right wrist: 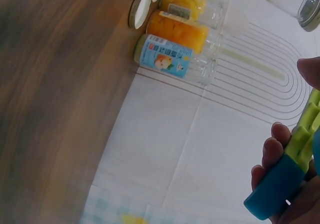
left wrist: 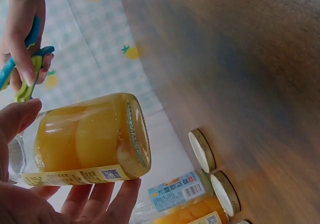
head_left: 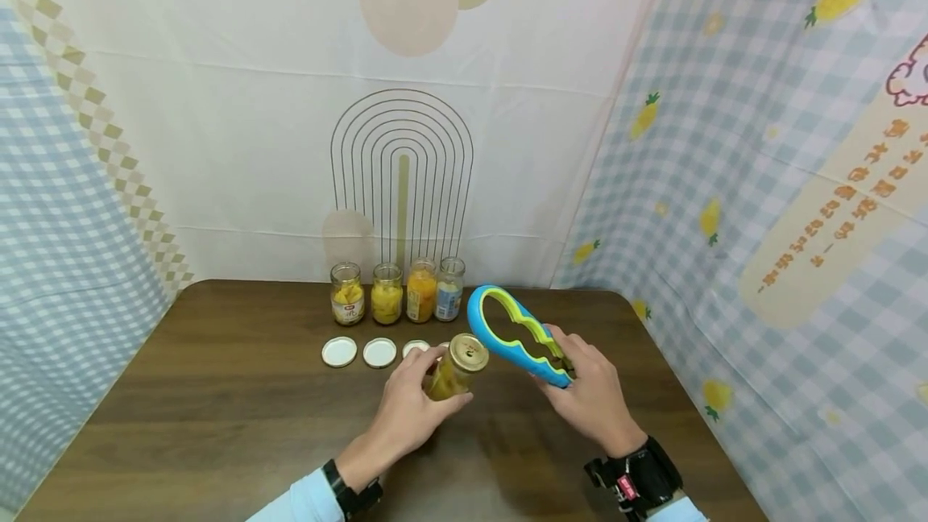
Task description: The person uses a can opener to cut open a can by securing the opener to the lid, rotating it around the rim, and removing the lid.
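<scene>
My left hand [head_left: 406, 409] grips a glass jar [head_left: 449, 381] with a gold metal lid [head_left: 469, 352] on it, tilted above the table. The left wrist view shows yellow fruit pieces in this jar [left wrist: 85, 134], with the thumb on one side and the fingers along the other. My right hand [head_left: 596, 397] holds a blue and lime-green jar opener [head_left: 507, 351] by its handle end. The opener's wavy-edged loop points up and left, just right of the jar and apart from it. In the right wrist view, fingers wrap the opener's blue handle [right wrist: 275, 189].
Several lidless glass jars stand in a row at the table's back: two with yellow fruit [head_left: 348, 296], one with orange fruit [head_left: 421, 292], one with a blue label [head_left: 449, 296]. White-faced lids [head_left: 339, 352] lie before them, some partly hidden. Cloth curtains [head_left: 254, 143] enclose the wooden table [head_left: 217, 409].
</scene>
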A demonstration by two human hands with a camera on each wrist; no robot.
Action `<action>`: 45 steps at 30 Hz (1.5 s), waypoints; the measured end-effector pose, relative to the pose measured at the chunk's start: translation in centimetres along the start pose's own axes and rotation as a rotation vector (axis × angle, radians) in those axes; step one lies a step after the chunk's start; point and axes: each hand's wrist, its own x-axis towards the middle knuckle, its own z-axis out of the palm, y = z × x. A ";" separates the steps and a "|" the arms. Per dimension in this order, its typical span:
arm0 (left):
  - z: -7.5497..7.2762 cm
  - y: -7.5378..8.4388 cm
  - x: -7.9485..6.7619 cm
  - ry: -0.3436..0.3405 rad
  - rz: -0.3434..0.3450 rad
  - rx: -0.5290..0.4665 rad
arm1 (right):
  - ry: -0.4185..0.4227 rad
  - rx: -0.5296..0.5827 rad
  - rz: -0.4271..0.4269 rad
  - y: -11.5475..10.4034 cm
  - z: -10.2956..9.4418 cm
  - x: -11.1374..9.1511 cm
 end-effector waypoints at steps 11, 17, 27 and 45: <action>0.4 0.5 0.4 0.013 0.015 -0.002 | -0.063 -0.005 -0.047 -1.9 -0.1 0.8; 0.6 0.8 0.5 0.022 0.072 -0.011 | -0.130 -0.046 -0.031 -3.1 -0.2 1.6; 0.8 0.6 0.6 0.065 0.106 -0.024 | -0.199 -0.115 0.008 -4.6 -0.4 2.5; 0.7 0.3 0.5 0.053 0.095 -0.058 | -0.196 -0.174 -0.046 -5.9 0.0 2.6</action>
